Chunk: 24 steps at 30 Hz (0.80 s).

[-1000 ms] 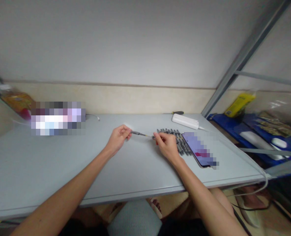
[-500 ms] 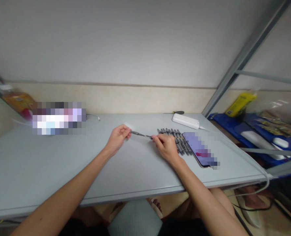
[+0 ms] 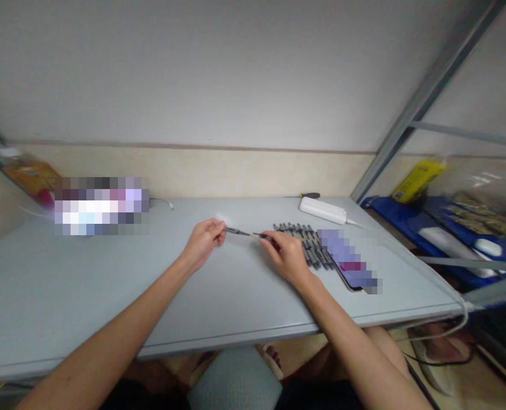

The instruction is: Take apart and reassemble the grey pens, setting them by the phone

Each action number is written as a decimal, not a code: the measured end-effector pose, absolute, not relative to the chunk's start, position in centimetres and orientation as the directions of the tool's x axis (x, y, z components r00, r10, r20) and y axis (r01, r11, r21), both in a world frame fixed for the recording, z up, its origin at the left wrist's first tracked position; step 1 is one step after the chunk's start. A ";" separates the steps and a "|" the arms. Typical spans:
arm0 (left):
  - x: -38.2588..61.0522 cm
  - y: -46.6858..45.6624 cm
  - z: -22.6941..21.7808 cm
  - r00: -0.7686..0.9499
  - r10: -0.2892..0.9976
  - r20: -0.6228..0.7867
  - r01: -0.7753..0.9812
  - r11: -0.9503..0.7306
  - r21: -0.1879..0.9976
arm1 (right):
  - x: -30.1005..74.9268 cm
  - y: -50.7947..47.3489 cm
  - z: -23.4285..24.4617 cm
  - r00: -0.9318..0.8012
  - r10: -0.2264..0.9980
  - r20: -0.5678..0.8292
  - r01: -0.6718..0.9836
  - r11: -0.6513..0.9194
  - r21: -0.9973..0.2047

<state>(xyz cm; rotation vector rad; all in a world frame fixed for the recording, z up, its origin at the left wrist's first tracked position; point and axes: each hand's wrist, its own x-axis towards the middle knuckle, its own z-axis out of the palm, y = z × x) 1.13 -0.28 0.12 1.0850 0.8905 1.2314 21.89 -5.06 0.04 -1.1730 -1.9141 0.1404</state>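
Note:
Above the middle of the desk, my left hand [image 3: 205, 239] is closed, pinching a slim grey pen [image 3: 237, 231] that points right, with a small yellowish spot at its tip. My right hand [image 3: 285, 250] is closed around a thin dark pen part [image 3: 259, 234], whose end pokes out toward that tip. The two pieces almost meet; whether they touch I cannot tell. Right behind my right hand lies a row of several similar grey pens [image 3: 317, 250], partly hidden by it. A phone [image 3: 342, 256] with a lit, blurred screen rests beside the row.
At the back right are a white power strip [image 3: 323, 210] and a screwdriver [image 3: 310, 196]. A blurred bright device [image 3: 101, 208], a white cable end [image 3: 170, 205] and a bottle [image 3: 33, 173] stand left. A metal post [image 3: 390, 151] borders the blue shelf [image 3: 381, 208] with a yellow pack [image 3: 419, 181].
The fingers of my right hand have shifted slightly left and changed their hold; the dark part's end now shows beside the pen's tip. My left hand has barely moved.

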 end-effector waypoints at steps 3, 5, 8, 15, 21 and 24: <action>1.2 -0.3 0.2 0.146 0.989 0.035 -0.264 0.004 0.964 | 21.6 -5.3 0.5 -0.171 0.821 0.545 0.655 0.508 -0.560; 1.1 -0.3 0.1 0.122 0.990 0.069 -0.184 -0.046 0.982 | 21.6 -5.3 0.8 -0.146 0.858 0.493 0.633 0.464 -0.620; 0.9 -0.3 0.1 0.099 0.983 0.155 -0.039 -0.151 0.988 | 21.7 -5.1 0.9 -0.117 0.920 0.373 0.541 0.374 -0.753; 0.7 -0.6 0.7 0.090 0.931 0.353 0.057 -0.358 0.932 | 21.9 -4.6 0.8 -0.197 0.980 0.037 0.116 0.061 -0.991; 1.0 -0.7 0.7 0.222 0.962 0.161 -0.067 -0.149 0.987 | 21.6 -5.0 0.9 -0.086 0.944 0.318 0.397 0.325 -0.858; 1.1 -0.7 0.4 0.317 0.944 0.089 -0.033 -0.083 0.996 | 21.4 -5.2 0.9 -0.107 0.900 0.422 0.520 0.412 -0.748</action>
